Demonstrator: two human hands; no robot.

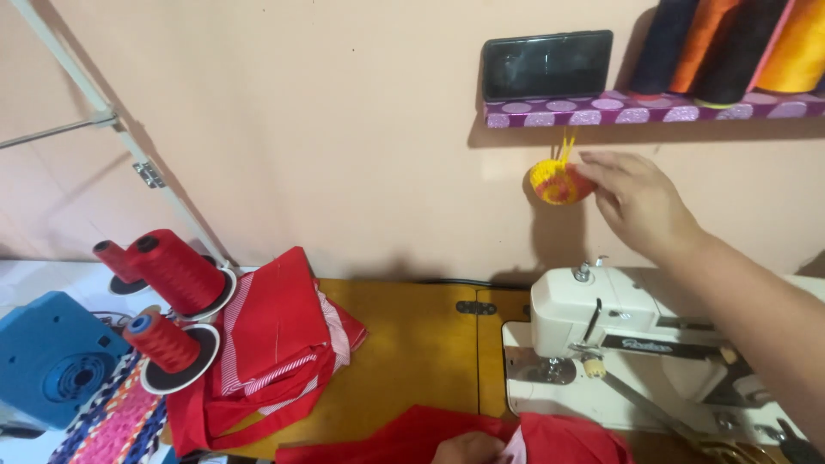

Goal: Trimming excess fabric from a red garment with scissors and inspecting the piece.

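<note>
My right hand (634, 199) is raised to the wall, fingers bent, with the fingertips (589, 174) touching the right side of a small yellow and red woven basket (557, 182). I cannot tell whether the fingers pinch the basket or only rest against it. The basket hangs on the wall just below the purple shelf (601, 110); its yellow loop points up toward the shelf, so its long axis runs roughly vertical, tilted slightly right. My left hand (468, 448) shows only at the bottom edge, knuckles up, lying on red cloth (567, 434); whether it grips the cloth cannot be told.

Below the right forearm stands a white sewing machine (601, 331) set into the wooden table (412, 344). On the shelf a dark phone (546, 64) leans against the wall, beside large thread cones (730, 43) in dark and orange colours. At left lie folded red cloth pieces (279, 344), red thread cones (172, 271) and a blue plastic case (47, 357).
</note>
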